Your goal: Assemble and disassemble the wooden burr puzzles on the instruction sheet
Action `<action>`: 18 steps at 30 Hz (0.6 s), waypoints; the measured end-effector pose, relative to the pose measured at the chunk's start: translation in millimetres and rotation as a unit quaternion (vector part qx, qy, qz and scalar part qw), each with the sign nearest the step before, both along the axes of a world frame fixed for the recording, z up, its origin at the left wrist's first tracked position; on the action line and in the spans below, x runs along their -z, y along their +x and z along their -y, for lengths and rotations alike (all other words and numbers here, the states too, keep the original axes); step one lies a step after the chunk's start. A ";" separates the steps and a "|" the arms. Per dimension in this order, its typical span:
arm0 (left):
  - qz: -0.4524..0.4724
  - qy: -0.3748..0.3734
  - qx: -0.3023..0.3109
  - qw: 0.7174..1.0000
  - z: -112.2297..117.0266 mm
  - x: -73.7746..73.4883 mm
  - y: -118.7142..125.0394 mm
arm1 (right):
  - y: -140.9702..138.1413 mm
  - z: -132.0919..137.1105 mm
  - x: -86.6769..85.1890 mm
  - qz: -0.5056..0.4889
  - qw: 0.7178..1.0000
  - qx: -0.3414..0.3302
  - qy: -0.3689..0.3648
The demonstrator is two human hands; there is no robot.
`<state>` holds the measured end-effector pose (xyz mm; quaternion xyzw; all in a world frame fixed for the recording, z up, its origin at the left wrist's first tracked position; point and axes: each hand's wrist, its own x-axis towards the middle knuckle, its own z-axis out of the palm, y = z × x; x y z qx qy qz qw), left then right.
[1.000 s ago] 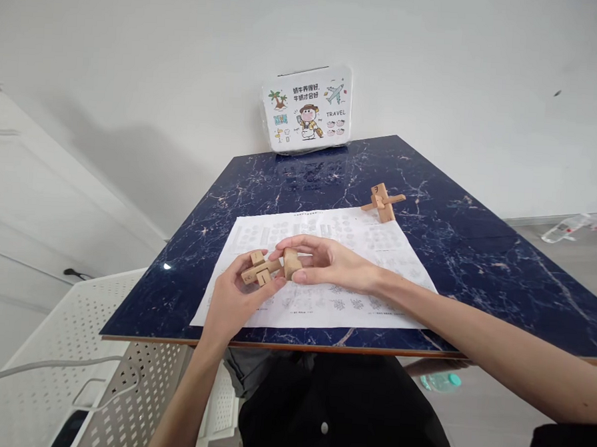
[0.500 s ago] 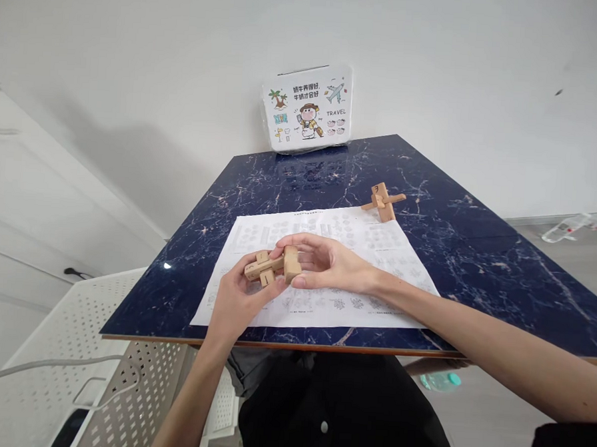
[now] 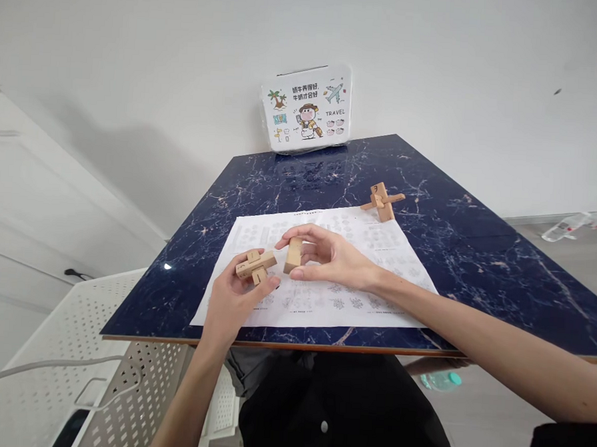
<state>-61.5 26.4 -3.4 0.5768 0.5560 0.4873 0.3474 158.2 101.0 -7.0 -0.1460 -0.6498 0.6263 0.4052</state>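
My left hand (image 3: 234, 297) is closed around a cross of interlocked wooden puzzle pieces (image 3: 255, 266) with dark marks on their faces. To its right, my right hand (image 3: 329, 257) grips a single wooden block (image 3: 293, 255) between thumb and fingers, held tilted. A small gap separates the block from the cross. Both hands are over a printed instruction sheet (image 3: 360, 273) covered with small grey diagrams. At the sheet's upper right corner sits another wooden puzzle assembly (image 3: 382, 202) with a mark on top and thin arms sticking out.
The dark blue marbled table (image 3: 300, 183) ends just in front of my body. A white case (image 3: 307, 110) with cartoon prints leans against the wall at the back. On the left is a white perforated cabinet (image 3: 120, 387) with a cable (image 3: 45, 367). Plastic bottles (image 3: 440, 381) lie on the floor.
The block in my right hand has come away from the cross; before, the two were touching. My left hand has shifted slightly left and down with the cross.
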 end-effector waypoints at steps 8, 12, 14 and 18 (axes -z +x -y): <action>0.008 -0.002 -0.030 1.000 -0.3 2.0 -0.8 | 1.4 -4.0 2.6 0.120 0.983 0.136 -0.019; 0.022 -0.010 -0.029 0.999 0.0 2.6 -0.7 | 0.3 -5.2 2.5 0.104 0.988 0.076 -0.088; 0.028 -0.008 -0.028 0.999 -0.1 3.3 -0.6 | 0.1 -7.2 3.3 0.057 0.986 0.028 -0.153; 0.019 -0.006 -0.027 0.999 0.8 2.3 0.7 | 2.1 -10.9 4.8 0.010 0.980 -0.041 -0.196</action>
